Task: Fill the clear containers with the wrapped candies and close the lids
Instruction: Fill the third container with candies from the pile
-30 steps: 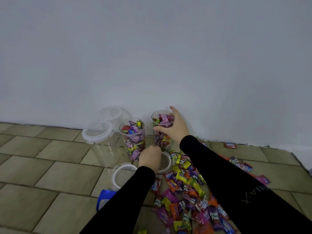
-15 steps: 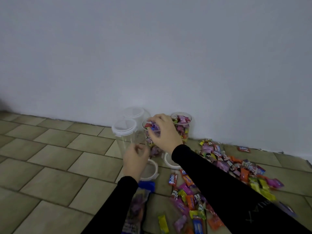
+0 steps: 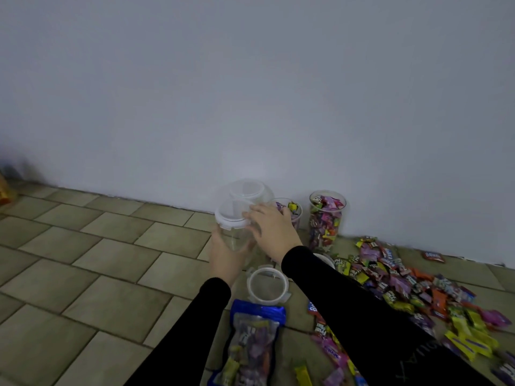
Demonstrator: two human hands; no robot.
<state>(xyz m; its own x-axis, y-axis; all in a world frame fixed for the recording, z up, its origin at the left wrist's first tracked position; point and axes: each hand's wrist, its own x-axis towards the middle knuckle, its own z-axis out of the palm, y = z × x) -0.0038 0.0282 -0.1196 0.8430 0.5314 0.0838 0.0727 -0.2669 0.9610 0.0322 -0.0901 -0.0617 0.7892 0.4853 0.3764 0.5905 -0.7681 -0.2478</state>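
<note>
A: Hands first. What do I log?

B: My left hand (image 3: 227,253) is curled round the body of an empty jar (image 3: 235,232), gripping it low. My right hand (image 3: 271,232) lies with fingers spread, tips touching the edge of that jar's white lid (image 3: 231,217), which sits on the jar.

A: Containers, one by one.

B: Item one, the empty jar: clear, nothing inside, lid on. Item two, second empty jar (image 3: 248,190): just behind it by the wall, also lidded, nothing visible inside. Item three, half-hidden jar (image 3: 292,213): behind my right hand, open, candies showing at the rim; how full, I cannot tell. Item four, full jar (image 3: 326,218): rightmost, open, packed with candies to the top.

A: Loose items?

B: One loose lid (image 3: 267,284) flat on the tiled floor (image 3: 97,274), between my forearms. Candy pile (image 3: 404,288) spread across the floor to the right. A blue candy bag (image 3: 252,346) lies near me, below the loose lid, with candies inside.
</note>
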